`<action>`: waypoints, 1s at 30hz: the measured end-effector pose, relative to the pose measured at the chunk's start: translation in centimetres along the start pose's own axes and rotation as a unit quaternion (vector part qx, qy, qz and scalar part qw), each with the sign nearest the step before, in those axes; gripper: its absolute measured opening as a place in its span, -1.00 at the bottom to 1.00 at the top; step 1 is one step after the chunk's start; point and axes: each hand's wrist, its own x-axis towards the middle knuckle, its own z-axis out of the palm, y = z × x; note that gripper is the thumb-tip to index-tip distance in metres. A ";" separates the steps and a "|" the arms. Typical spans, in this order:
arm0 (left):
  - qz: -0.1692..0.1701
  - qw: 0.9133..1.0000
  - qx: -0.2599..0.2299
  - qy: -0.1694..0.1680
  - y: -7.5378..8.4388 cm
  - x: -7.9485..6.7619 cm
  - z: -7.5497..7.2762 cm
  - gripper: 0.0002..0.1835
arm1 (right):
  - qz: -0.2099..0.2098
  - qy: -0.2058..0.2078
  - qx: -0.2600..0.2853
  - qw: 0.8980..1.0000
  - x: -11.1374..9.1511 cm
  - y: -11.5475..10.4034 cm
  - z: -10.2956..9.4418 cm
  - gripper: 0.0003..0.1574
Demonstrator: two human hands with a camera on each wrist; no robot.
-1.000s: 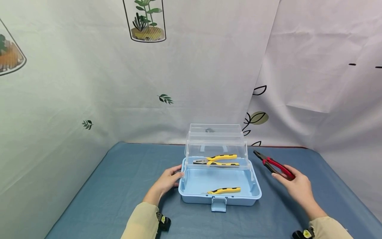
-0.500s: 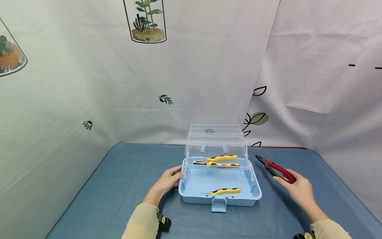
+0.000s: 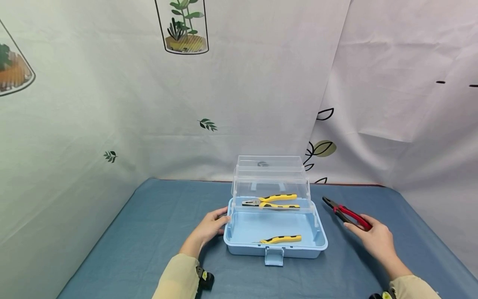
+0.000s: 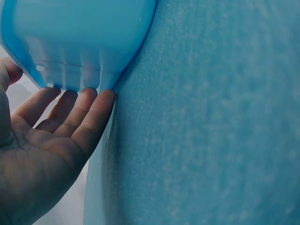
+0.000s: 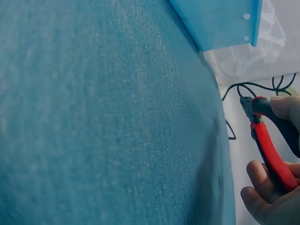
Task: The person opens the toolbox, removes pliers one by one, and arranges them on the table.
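Note:
A light blue toolbox [image 3: 291, 251] stands on the table, its clear lid [image 3: 270, 170] raised. My left hand [image 3: 207, 228] holds the box's left side, thumb over the rim and fingertips against the outer wall, as the left wrist view shows. To the right of the box, my right hand [image 3: 378, 240] grips red-and-black pliers [image 3: 345, 211] by the handles, jaws pointing away and to the left. Yellow-and-black pliers [image 3: 266, 202] lie toward the back, seen through clear plastic. Near the front wall inside shows a yellow-and-black handle [image 3: 281, 239]; the wall hides the rest of that tool.
Blue cloth covers the table [image 3: 157, 216]. A pale printed curtain [image 3: 239, 91] hangs behind the table and along both sides. The box's front latch [image 3: 274, 256] hangs down over the cloth.
My right hand has lowered the red-and-black pliers a little and shifted slightly right. My left hand stays on the toolbox, which has not moved.

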 end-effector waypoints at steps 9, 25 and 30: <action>0.005 1.000 -0.005 -0.005 -0.3 0.2 0.0 -0.39 | 0.006 -0.015 -0.016 1.000 0.1 0.2 0.0 0.12; 0.007 1.000 -0.008 -0.010 -0.2 0.1 -0.1 -0.37 | 0.011 -0.025 -0.029 0.999 0.3 0.3 -0.2 0.14; 0.004 1.000 -0.011 -0.008 -0.3 0.2 -0.1 -0.37 | 0.010 -0.031 -0.038 0.999 0.4 0.4 -0.2 0.17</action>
